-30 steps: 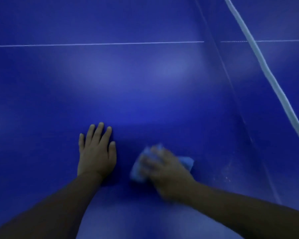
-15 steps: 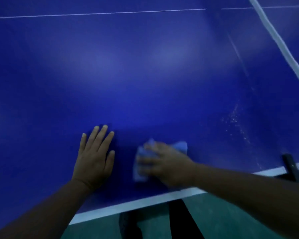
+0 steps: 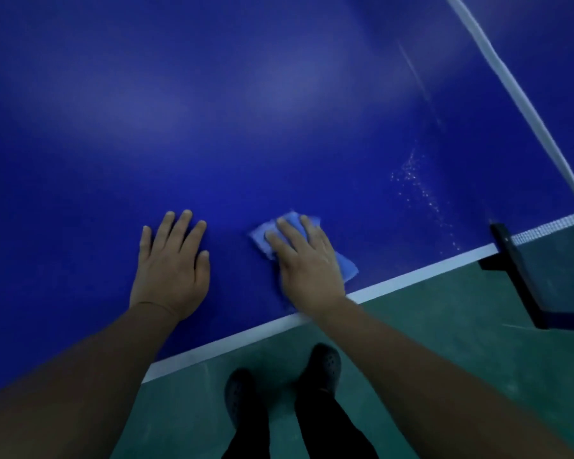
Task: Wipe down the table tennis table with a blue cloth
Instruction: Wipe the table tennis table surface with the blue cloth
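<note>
The blue table tennis table fills most of the view, and its white edge line runs along the near side. A light blue cloth lies on the table close to that edge. My right hand presses flat on the cloth with straight fingers and covers its middle. The cloth's corners show above the fingers and to the right of the palm. My left hand rests flat on the bare table, fingers spread, a hand's width left of the cloth.
The net's white top band runs down the right side to a black net post clamp at the table edge. White specks dot the surface near the net. Below the edge are green floor and my dark shoes.
The view has tilted down, so the table edge, the floor and my shoes now show. My right hand with the cloth has slid nearer the edge. The left hand stays flat.
</note>
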Motion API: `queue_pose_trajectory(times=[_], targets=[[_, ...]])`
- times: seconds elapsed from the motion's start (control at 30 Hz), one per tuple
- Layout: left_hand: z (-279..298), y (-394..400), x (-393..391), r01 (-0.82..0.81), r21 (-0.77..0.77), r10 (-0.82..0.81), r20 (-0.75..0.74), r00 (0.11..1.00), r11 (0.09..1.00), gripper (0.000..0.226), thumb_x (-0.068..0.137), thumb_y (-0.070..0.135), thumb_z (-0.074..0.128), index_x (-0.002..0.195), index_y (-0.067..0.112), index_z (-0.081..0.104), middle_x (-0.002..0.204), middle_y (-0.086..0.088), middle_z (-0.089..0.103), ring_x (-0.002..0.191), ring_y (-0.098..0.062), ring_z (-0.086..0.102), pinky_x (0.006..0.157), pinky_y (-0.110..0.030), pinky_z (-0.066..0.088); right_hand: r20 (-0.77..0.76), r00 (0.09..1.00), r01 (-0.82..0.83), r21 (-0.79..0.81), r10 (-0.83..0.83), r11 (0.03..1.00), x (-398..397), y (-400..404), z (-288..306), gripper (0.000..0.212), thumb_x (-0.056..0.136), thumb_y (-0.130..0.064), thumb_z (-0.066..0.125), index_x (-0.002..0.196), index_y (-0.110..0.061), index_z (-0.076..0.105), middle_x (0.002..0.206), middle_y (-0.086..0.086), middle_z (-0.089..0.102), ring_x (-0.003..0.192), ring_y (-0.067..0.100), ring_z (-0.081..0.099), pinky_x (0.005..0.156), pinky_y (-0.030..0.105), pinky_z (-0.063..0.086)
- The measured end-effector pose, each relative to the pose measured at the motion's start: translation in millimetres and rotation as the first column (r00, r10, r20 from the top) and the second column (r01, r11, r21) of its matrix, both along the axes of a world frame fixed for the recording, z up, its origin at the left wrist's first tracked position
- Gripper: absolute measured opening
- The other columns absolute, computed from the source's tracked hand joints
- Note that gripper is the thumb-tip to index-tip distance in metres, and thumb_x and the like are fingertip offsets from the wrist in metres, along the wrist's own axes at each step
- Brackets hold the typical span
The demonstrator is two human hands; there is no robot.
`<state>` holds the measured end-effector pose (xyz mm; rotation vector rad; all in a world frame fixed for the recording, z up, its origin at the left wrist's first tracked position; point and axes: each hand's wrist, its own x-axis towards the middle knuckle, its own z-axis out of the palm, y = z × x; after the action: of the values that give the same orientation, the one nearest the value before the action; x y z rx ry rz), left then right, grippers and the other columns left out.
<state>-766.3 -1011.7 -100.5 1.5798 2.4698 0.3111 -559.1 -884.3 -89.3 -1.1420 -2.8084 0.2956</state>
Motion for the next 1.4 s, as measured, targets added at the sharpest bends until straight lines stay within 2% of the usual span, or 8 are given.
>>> queue_pose_trajectory(times=[0.27,0.47,0.63,0.8,0.97,1.1,1.3,1.4], targets=[[7,13,19,-0.046,-0.009,0.046,-0.047,0.998,0.999,0.064,0.096,0.043,0.025,0.145,0.008,0.045,0.159,-0.011,0.033,0.150,-0.029,0.019,0.122,-0.055,0.004,0.067,0.882,0.466,0.026,-0.467,0.884,131,58,8,0.053,0.089,-0.021,0.030,0.134,-0.014,0.059,0.147,0.009,0.052,0.132,0.047,0.042,0.106,0.057,0.041],[13,100,85,0.018,0.045,-0.020,0.035,0.999,0.999,0.066,0.095,0.045,0.021,0.148,0.011,0.042,0.161,-0.007,0.029,0.151,-0.024,0.017,0.123,-0.051,0.005,0.037,0.993,0.107,0.040,-0.109,0.993,81,77,-6,0.045,0.095,-0.021,0.043,0.138,-0.021,0.055,0.150,0.004,0.048,0.141,0.038,0.037,0.107,0.052,0.039],[1,138,112,0.033,-0.019,-0.033,0.023,0.999,0.999,0.066,0.100,0.046,0.012,0.155,0.014,0.030,0.165,-0.004,0.017,0.154,-0.021,0.004,0.123,-0.049,0.000,0.045,0.918,0.395,0.016,-0.395,0.919,149,73,-4,0.048,0.094,-0.019,0.041,0.140,-0.020,0.053,0.151,0.005,0.047,0.141,0.039,0.036,0.102,0.059,0.045],[-4,137,110,0.023,0.068,-0.029,0.089,0.996,0.997,0.064,0.104,0.043,0.016,0.156,0.007,0.022,0.165,-0.010,0.013,0.154,-0.023,0.005,0.123,-0.047,0.003,-0.029,0.998,0.057,-0.052,-0.058,0.997,57,85,-9,0.050,0.094,-0.023,0.038,0.142,-0.020,0.052,0.154,0.004,0.044,0.146,0.036,0.031,0.114,0.053,0.033],[-5,142,109,0.047,0.095,-0.052,0.054,0.997,0.994,0.061,0.100,0.036,0.027,0.153,0.005,0.028,0.163,-0.015,0.019,0.152,-0.030,0.012,0.122,-0.048,0.003,-0.052,0.984,0.161,-0.107,-0.168,0.981,-37,173,-9,0.053,0.092,-0.017,0.048,0.144,-0.018,0.048,0.157,0.005,0.038,0.149,0.038,0.021,0.118,0.050,0.023],[-4,143,111,0.096,-0.025,-0.095,0.009,0.995,0.995,0.058,0.100,0.040,0.025,0.151,0.015,0.037,0.163,-0.009,0.023,0.153,-0.029,0.010,0.121,-0.054,0.003,0.009,0.852,0.523,-0.010,-0.523,0.852,65,182,-4,0.057,0.084,-0.006,0.053,0.139,-0.017,0.052,0.151,0.008,0.046,0.140,0.043,0.034,0.109,0.053,0.035],[2,144,112,0.117,-0.115,-0.118,-0.008,0.993,0.986,0.060,0.100,0.044,0.024,0.152,0.014,0.035,0.163,-0.011,0.022,0.153,-0.032,0.007,0.121,-0.054,-0.001,0.069,0.445,0.895,-0.022,-0.893,0.445,153,138,4,0.054,0.091,-0.008,0.036,0.143,-0.009,0.049,0.153,0.014,0.042,0.143,0.044,0.027,0.114,0.057,0.028],[3,144,110,0.121,-0.148,-0.123,-0.006,0.992,0.982,0.063,0.100,0.047,0.021,0.153,0.016,0.033,0.164,-0.010,0.018,0.153,-0.030,0.003,0.121,-0.051,-0.006,0.000,0.556,0.831,0.006,-0.831,0.556,84,143,3,0.055,0.084,-0.005,0.044,0.138,-0.010,0.054,0.146,0.015,0.050,0.139,0.045,0.034,0.114,0.052,0.027]])
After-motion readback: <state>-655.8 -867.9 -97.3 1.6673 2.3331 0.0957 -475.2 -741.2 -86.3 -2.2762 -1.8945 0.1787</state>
